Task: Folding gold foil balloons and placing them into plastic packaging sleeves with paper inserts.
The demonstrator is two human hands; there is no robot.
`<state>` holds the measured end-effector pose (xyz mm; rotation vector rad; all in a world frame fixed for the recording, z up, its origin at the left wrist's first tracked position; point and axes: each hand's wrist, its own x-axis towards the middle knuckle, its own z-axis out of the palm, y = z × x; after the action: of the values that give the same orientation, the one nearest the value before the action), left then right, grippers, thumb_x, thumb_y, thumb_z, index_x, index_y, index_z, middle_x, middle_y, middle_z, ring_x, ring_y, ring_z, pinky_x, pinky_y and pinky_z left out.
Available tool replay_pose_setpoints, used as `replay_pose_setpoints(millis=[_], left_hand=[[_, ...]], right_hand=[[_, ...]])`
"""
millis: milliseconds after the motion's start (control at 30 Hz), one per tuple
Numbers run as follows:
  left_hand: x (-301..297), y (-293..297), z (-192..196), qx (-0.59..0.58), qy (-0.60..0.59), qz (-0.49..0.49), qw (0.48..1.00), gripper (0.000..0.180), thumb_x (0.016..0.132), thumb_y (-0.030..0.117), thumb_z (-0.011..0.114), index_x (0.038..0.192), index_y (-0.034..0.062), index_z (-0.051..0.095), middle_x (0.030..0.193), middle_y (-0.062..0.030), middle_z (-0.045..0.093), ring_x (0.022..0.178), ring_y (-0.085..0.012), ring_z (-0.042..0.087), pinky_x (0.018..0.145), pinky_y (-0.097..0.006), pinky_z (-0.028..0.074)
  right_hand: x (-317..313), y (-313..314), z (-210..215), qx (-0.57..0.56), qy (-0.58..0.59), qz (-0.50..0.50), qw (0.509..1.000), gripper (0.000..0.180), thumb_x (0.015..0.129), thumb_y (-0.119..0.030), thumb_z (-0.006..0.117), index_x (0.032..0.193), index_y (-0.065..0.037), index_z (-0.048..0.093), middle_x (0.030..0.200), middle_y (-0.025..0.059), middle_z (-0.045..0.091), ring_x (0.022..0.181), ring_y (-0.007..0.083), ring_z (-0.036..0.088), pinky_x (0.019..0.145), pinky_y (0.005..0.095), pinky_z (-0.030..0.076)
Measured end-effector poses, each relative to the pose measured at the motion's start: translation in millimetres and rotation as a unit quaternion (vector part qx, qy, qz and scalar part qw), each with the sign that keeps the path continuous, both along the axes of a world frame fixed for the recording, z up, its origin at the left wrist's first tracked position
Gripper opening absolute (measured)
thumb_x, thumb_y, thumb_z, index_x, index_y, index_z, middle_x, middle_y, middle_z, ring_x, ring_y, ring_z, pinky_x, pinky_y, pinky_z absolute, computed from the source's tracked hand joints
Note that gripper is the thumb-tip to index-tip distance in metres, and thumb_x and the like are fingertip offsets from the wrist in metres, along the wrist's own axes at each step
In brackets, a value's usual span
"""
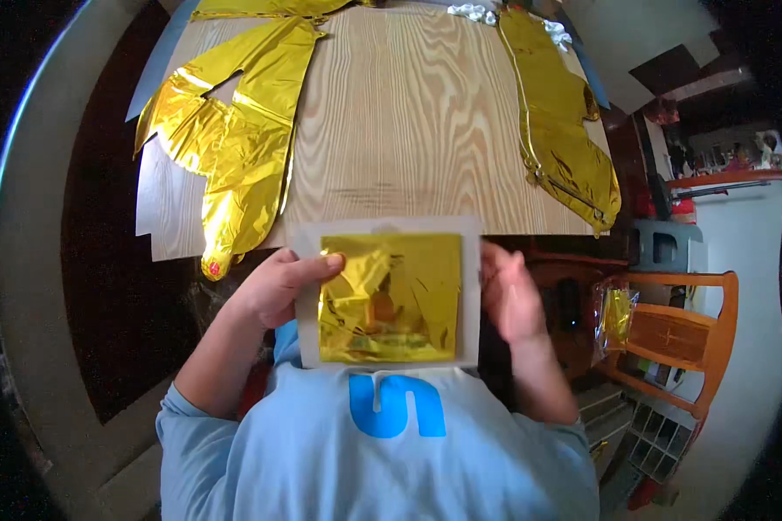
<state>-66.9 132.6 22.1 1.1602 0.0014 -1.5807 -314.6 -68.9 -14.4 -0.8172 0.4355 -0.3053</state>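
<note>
Wooden table (408, 113) strewn with gold balloons (235, 139), left hand (278, 286) and right hand (508, 295) gripping packet (389, 295) edges, fingers partly hidden behind.

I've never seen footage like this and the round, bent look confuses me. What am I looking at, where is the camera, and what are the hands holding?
There is no machine here: a person works with two bare hands. The one picture comes from a wide fisheye camera worn on the person's head, looking down, which is why straight edges curve near the rim. The light blue shirt at the bottom is the person's own.

The left hand and right hand hold a clear flat packet between them by its sides, with folded gold foil inside.

Beyond it lies a wooden table. On it are flat, uninflated gold foil balloons: one on the left, another on the right. A wooden chair stands to the right, with a smaller packet of gold foil hanging by it.
</note>
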Motion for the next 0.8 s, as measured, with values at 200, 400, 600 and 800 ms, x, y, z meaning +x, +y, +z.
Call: replay_pose_setpoints(millis=[200,400,600,800], left_hand=[[-11.1,-0.4,2.0,-0.005,0.023,0.030,0.999,0.041,0.093,0.019,0.068,0.128,-0.0010,0.059,0.120,-0.0123,0.068,0.104,-0.0237,0.068,0.091,-0.038,0.056],[-43.1,43.3,5.5,0.011,-0.046,-0.041,0.998,0.039,0.095,0.029,0.067,0.125,0.0050,0.062,0.116,0.0009,0.065,0.108,-0.0112,0.057,0.097,-0.030,0.042],[-39.1,24.7,6.4,0.037,-0.035,-0.009,0.999,0.037,0.097,0.032,0.062,0.121,0.0034,0.062,0.113,-0.0018,0.067,0.111,-0.0129,0.059,0.099,-0.033,0.045],[-36.2,11.6,-16.9,-0.026,0.084,0.086,0.992,0.060,0.096,0.043,0.056,0.137,-0.0003,0.049,0.132,-0.0160,0.060,0.122,-0.0275,0.059,0.106,-0.042,0.045]], right_hand=[[25.9,10.8,14.1,-0.097,0.179,-0.111,0.973,0.034,0.103,-0.028,0.053,0.112,0.002,0.065,0.109,0.0045,0.068,0.100,0.0119,0.060,0.093,0.0272,0.045],[-2.0,21.5,11.9,-0.005,0.153,-0.082,0.985,0.035,0.104,-0.023,0.050,0.119,0.005,0.063,0.120,0.0092,0.066,0.112,0.0134,0.058,0.100,0.0270,0.042],[2.3,6.5,7.6,-0.121,0.236,-0.084,0.961,0.040,0.101,-0.029,0.054,0.121,0.005,0.061,0.118,0.0125,0.065,0.108,0.0190,0.061,0.099,0.0309,0.044],[9.4,26.9,55.3,-0.849,0.082,0.019,0.522,0.062,0.087,-0.052,0.067,0.125,-0.004,0.060,0.129,0.0154,0.057,0.117,0.0363,0.053,0.099,0.0475,0.042]])
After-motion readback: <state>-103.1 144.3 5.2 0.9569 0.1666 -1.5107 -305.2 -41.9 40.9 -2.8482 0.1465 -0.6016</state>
